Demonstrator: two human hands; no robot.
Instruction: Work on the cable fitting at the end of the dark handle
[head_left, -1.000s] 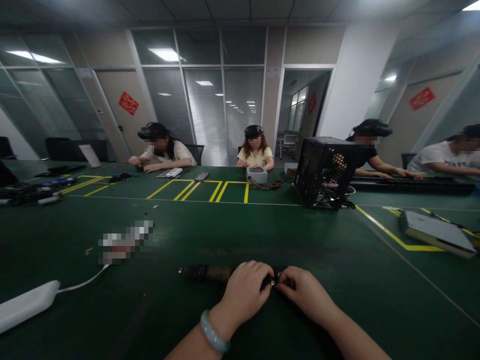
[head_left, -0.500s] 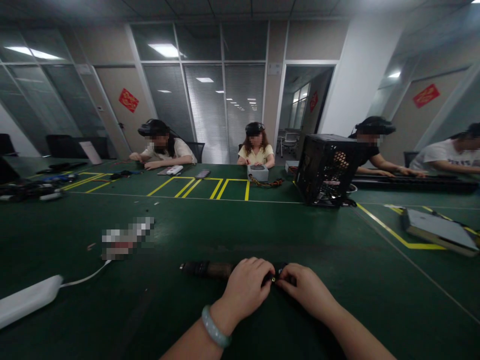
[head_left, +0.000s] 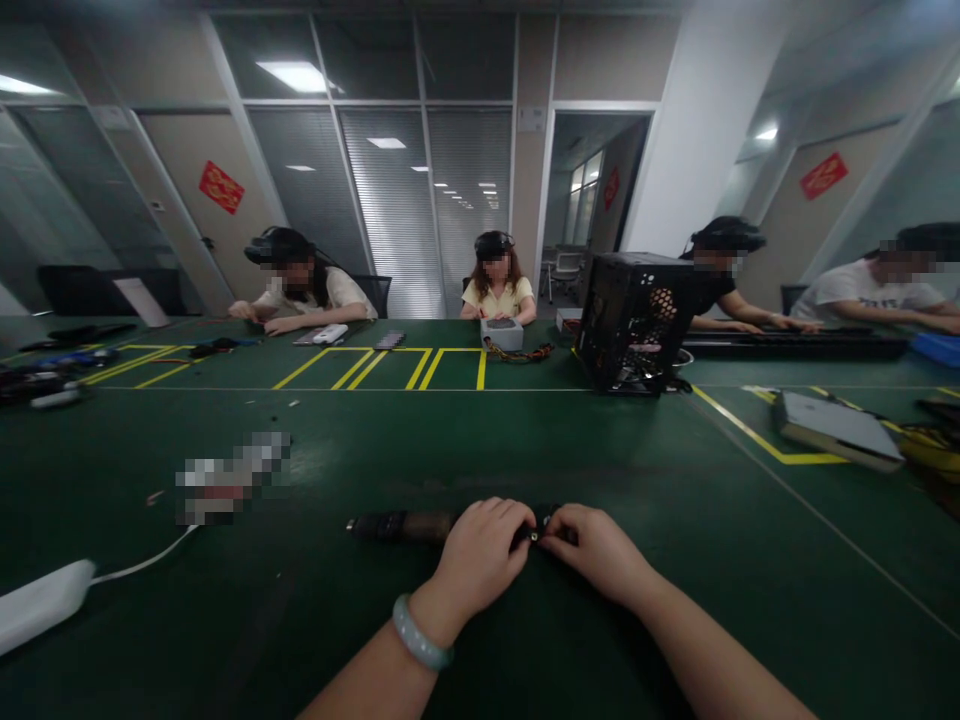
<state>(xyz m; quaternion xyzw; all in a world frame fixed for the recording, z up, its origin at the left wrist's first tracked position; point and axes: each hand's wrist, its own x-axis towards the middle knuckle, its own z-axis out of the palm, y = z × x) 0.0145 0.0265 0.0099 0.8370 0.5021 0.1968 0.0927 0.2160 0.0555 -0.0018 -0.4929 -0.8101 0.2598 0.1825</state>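
Note:
A dark, rod-shaped tool with a brownish middle and a small metal tip (head_left: pixel 401 527) lies crosswise just above the green table in front of me. My left hand (head_left: pixel 480 550) is closed over its right part, a pale green bangle on the wrist. Close beside it, my right hand (head_left: pixel 589 548) is pinched at the tool's right end. A tiny brass-coloured spot (head_left: pixel 534 537) shows between the two sets of fingertips. Whatever the right fingers grip is mostly hidden; a bit of black shows behind them.
The green table (head_left: pixel 360 640) carries yellow tape outlines. A white power strip (head_left: pixel 45 605) with a cable lies at left, beside a blurred-out item. Farther off stand a black computer case (head_left: pixel 637 325), a grey box-shaped device (head_left: pixel 836 430) and a power supply (head_left: pixel 501 335). Several people sit opposite.
The whole view has shifted, so everything sits a little farther left and higher in the picture. Both hands keep nearly the same grip at the tool's right end.

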